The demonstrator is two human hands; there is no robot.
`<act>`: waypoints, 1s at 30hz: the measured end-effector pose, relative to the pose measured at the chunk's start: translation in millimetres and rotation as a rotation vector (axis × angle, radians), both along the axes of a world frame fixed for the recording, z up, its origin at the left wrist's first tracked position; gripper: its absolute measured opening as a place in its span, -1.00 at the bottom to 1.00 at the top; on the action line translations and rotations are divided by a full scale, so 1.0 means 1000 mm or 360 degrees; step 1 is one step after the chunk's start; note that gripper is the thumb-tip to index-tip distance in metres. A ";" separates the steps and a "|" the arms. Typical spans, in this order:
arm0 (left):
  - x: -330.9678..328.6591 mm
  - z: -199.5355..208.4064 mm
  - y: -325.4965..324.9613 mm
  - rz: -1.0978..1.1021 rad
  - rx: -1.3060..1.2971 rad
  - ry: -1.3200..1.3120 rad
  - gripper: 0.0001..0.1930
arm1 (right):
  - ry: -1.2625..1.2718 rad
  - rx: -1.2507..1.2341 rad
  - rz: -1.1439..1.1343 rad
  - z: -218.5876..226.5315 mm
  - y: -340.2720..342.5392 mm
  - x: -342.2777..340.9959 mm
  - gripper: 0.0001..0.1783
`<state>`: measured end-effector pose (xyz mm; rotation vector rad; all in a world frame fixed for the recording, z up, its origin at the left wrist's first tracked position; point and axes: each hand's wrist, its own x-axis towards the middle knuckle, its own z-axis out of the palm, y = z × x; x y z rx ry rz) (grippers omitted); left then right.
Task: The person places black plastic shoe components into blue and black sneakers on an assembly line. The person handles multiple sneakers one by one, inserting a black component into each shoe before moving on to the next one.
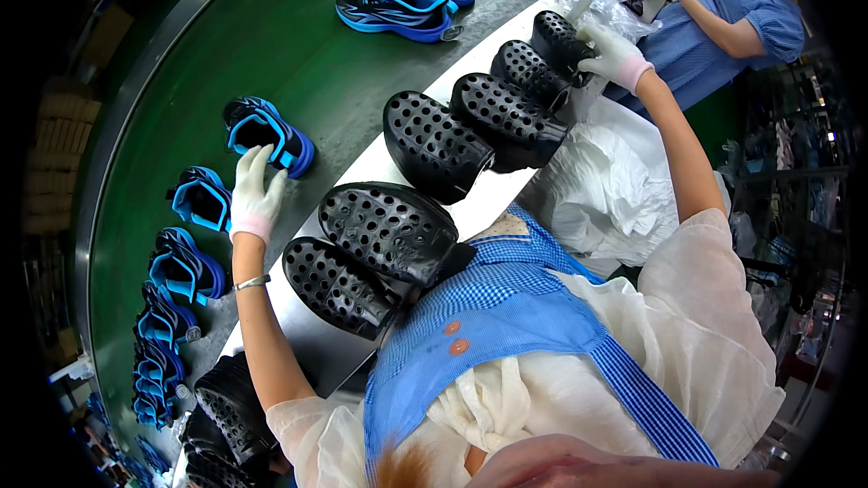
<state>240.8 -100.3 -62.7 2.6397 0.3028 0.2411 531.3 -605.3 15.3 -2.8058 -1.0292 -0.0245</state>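
Note:
My left hand [255, 192], in a white glove, reaches over the green belt with fingers apart. Its fingertips are at the collar of a black and blue sneaker [295, 150]; whether they touch it I cannot tell. Out to the right, my gloved right hand [617, 54] has its fingers around the end of a black perforated shoe form [555, 38]. Beside that one lie a smaller form [527, 72] and two larger forms [508, 113] [432, 140] on the white ledge. Closer to me, another pair of forms [389, 228] [334, 282] rests against my apron.
A row of sneakers [185, 267] runs down the left of the green belt [298, 45]; more sneakers [398, 9] stand at its far side. Crumpled white plastic [601, 185] hangs right of the ledge. A co-worker in blue [714, 36] is at the upper right. More black forms [237, 407] lie lower left.

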 end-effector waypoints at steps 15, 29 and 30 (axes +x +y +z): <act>-0.007 -0.008 0.006 0.0056 -0.0131 -0.0033 -0.58 | 0.0085 -0.0036 0.0110 0.002 0.002 0.007 -0.58; -0.010 -0.015 0.010 0.0051 -0.0117 -0.0078 -0.59 | 0.0165 0.0052 -0.0008 0.005 0.001 -0.001 -0.59; -0.011 -0.016 0.011 0.0025 -0.0082 -0.0111 -0.59 | 0.0172 0.0048 -0.0008 0.006 0.003 -0.002 -0.59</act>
